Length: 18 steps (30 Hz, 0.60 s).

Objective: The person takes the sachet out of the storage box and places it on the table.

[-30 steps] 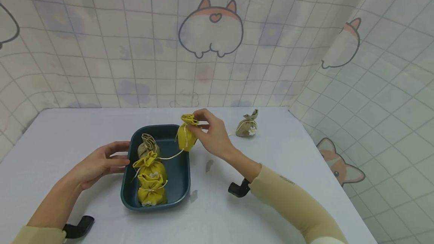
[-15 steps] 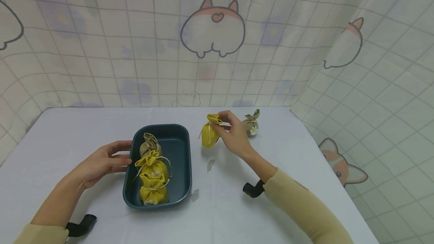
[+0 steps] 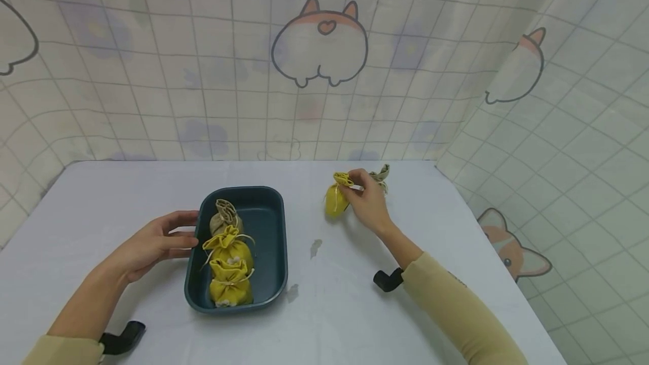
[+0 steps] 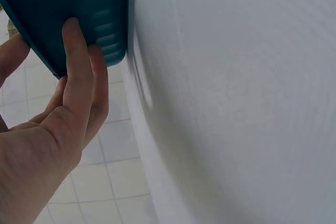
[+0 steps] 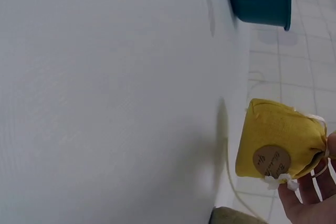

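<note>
My right hand (image 3: pixel 369 200) pinches a yellow drawstring pouch (image 3: pixel 336 200) by its gathered neck. In the right wrist view this pouch (image 5: pixel 281 137) hangs just above the cloth, showing a round brown tag and a small white flower. Partly hidden behind that hand is an olive-brown pouch (image 3: pixel 381 174). My left hand (image 3: pixel 152 244) touches the left wall of a dark teal tray (image 3: pixel 269 292); its extended fingers (image 4: pixel 76 51) lie along the outer side. Inside the tray, at its left, sit a brown pouch (image 3: pixel 225 217) and two yellow pouches, a middle one (image 3: pixel 233 251) and a front one (image 3: pixel 230 286).
A white cloth (image 3: pixel 324 320) covers the table, with small grey marks right of the tray. A patterned curtain (image 3: pixel 213 72) stands behind the table's back edge and along its right side. Black wrist mounts (image 3: pixel 121 338) show by both sleeves.
My right hand has carried the yellow pouch from over the tray's right rim to the right, close to the olive-brown pouch. My left hand stays against the tray.
</note>
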{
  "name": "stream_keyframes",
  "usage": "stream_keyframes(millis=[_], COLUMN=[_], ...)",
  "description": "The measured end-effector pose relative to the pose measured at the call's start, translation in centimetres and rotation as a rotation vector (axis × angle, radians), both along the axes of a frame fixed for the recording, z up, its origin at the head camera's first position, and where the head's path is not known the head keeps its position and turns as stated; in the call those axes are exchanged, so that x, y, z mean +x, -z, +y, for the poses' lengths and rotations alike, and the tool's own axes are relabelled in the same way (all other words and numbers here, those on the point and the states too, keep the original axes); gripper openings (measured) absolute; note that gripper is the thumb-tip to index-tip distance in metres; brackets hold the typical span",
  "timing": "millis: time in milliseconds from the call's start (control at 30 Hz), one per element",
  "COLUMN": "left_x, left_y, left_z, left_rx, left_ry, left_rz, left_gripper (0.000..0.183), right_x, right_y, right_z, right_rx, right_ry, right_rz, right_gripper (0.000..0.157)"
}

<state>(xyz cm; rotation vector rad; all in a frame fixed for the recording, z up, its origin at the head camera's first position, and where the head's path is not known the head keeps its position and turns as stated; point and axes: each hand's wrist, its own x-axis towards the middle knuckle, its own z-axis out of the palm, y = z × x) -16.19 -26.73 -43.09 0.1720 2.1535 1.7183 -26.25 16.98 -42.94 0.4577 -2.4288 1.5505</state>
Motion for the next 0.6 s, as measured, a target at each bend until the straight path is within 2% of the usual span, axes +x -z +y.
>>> stream_keyframes(millis=[200, 367, 600], left_x=[0.1, 0.1, 0.0], left_y=[0.0, -0.1, 0.0], left_z=[0.0, 0.1, 0.1], left_rx=[0.000, -0.008, -0.005], left_ry=[-0.003, -0.008, -0.012], left_rz=[-0.002, 0.001, 0.000], left_gripper=[0.077, 0.077, 0.077], right_x=[-0.5, -0.7, -0.7], right_y=[1.0, 1.2, 1.4], right_z=[0.8, 1.1, 1.3], right_rx=[0.017, 0.022, 0.090], right_ry=[0.027, 0.030, 0.020], right_rz=[-0.036, -0.029, -0.016], right_gripper=[0.027, 0.029, 0.032])
